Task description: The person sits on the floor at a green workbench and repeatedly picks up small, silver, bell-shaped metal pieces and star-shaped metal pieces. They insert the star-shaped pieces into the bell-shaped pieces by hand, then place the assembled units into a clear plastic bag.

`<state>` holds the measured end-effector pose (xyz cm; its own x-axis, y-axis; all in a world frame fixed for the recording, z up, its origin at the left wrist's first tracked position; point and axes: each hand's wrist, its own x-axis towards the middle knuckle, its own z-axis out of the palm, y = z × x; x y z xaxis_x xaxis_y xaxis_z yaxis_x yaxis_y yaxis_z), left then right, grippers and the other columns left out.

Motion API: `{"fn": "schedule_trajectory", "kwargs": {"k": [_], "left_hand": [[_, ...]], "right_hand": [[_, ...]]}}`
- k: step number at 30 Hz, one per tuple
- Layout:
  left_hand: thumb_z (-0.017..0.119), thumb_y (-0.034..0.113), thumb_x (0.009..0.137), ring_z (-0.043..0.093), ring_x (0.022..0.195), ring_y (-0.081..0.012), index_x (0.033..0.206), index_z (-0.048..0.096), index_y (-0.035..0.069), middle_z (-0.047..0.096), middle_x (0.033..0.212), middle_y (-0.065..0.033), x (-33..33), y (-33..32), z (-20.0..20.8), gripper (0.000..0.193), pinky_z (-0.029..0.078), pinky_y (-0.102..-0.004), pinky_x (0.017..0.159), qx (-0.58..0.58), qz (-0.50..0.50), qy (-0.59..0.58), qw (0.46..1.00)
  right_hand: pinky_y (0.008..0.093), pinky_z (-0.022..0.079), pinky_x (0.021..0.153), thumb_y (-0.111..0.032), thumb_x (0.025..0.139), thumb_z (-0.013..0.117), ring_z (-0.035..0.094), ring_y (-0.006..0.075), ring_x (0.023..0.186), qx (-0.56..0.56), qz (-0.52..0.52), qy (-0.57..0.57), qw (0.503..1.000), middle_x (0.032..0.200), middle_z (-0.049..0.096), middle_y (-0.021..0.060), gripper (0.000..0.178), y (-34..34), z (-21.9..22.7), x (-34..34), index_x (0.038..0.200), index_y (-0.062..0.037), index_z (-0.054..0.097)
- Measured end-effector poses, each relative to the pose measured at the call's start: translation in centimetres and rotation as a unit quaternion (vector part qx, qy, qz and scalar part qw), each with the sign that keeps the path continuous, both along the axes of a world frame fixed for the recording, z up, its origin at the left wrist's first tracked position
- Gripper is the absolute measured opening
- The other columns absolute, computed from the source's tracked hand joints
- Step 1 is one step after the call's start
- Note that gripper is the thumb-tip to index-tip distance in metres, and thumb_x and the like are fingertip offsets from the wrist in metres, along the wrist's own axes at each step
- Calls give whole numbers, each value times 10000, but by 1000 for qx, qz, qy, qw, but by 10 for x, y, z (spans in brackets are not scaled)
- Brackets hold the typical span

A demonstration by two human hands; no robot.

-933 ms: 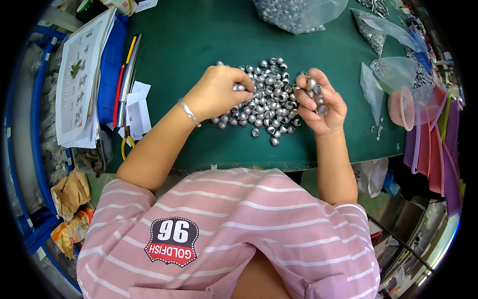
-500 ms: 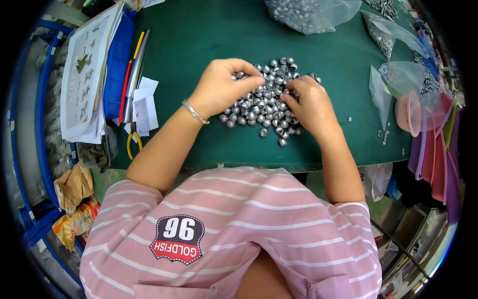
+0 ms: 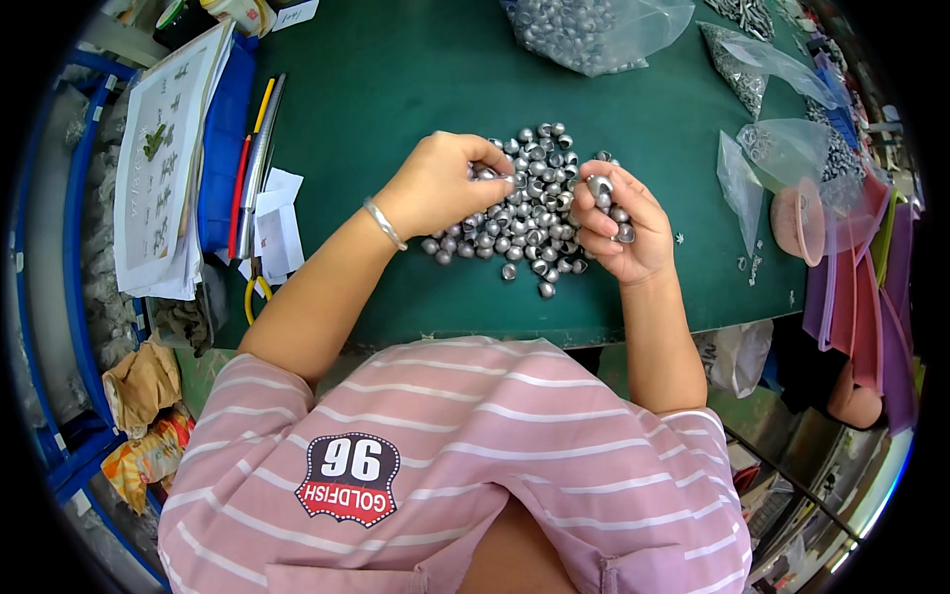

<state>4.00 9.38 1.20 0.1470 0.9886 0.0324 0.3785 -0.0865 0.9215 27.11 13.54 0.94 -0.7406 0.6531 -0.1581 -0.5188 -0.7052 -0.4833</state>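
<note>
Item: pile of small silver metal beads point(image 3: 524, 213), mid-table on the green mat point(image 3: 396, 79).

I log my left hand point(image 3: 440, 183) resting on the pile's left edge, fingers pinched narrow on one bead. My right hand point(image 3: 618, 223) sits just right of the pile, half-curled and palm up, cupping a few beads. Clear plastic bag of the same beads point(image 3: 594, 30) at the far edge; smaller clear bags point(image 3: 782, 148) to the right, beside purple sheets point(image 3: 871, 267). White printed sheets point(image 3: 163, 148) on a blue folder point(image 3: 223, 158) to the left, pens point(image 3: 252, 148) alongside.
</note>
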Motion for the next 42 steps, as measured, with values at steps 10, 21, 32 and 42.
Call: {"fn": "schedule_trajectory", "kwargs": {"k": [10,21,32,42], "left_hand": [[505,124,856,525,676,-120,918,543,-20,567,844,-86,10,-8,15,162,455,-222,537,-101,61,-570,813],[624,-12,678,617,938,-258,965,631,51,641,977,-96,33,36,64,294,454,-404,857,545,116,54,829],[525,46,757,505,1131,-200,983,611,137,616,1003,-22,-12,153,93,258,208,-534,1062,284,-192,582,737],[535,166,754,569,941,-212,765,666,176,632,828,-40,-18,160,97,131,269,-510,999,369,-148,647,651]], "right_hand": [[376,519,752,-228,906,481,592,232,778,-235,-208,-51,948,847,587,131,200,-24,14,-78,919,-41,552],[343,473,817,-325,900,404,558,212,976,-160,-210,19,964,1027,581,81,306,-10,41,-98,1031,-94,556],[409,509,635,-241,856,487,582,248,795,70,-307,42,948,850,567,106,207,132,164,-73,954,-64,534],[371,447,889,-224,733,516,548,363,1075,591,9,-760,271,1130,582,221,397,210,77,-97,1054,-21,631]]}}
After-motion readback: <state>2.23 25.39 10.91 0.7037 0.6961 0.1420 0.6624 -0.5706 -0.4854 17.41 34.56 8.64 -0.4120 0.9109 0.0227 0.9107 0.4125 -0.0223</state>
